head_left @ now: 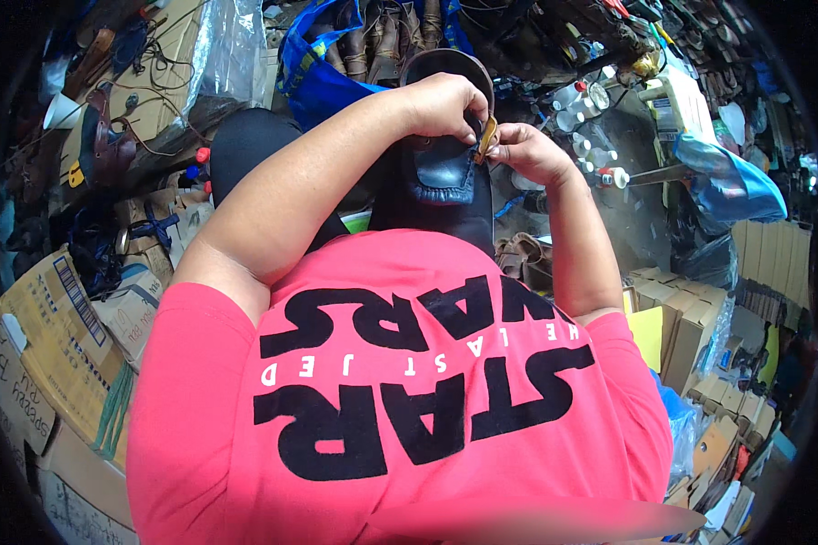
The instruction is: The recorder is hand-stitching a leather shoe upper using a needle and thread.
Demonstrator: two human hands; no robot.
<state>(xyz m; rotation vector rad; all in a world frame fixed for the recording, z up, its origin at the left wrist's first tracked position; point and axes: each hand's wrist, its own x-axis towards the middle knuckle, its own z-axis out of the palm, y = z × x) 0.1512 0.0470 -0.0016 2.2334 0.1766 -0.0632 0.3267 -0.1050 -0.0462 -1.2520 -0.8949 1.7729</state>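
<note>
A dark leather moccasin-style shoe [441, 168] rests over my lap, its gathered, stitched toe pointing toward me. At its right edge is a small tan leather piece [487, 138]. My left hand [447, 102] reaches across the top of the shoe, thumb and fingers closed at that edge. From the right, my right hand [529, 153] pinches the tan piece between thumb and fingers. Whether a needle or thread is between the fingertips is too small to tell. The far part of the shoe is partly hidden behind my left hand.
Beyond my knees stands a blue bag [314, 68] filled with brown boots. White bottles [582, 104] with red caps stand to the right, near a light-blue plastic bag [732, 186]. Cardboard boxes [59, 318] lie at left; more boxes [691, 318] are stacked at right.
</note>
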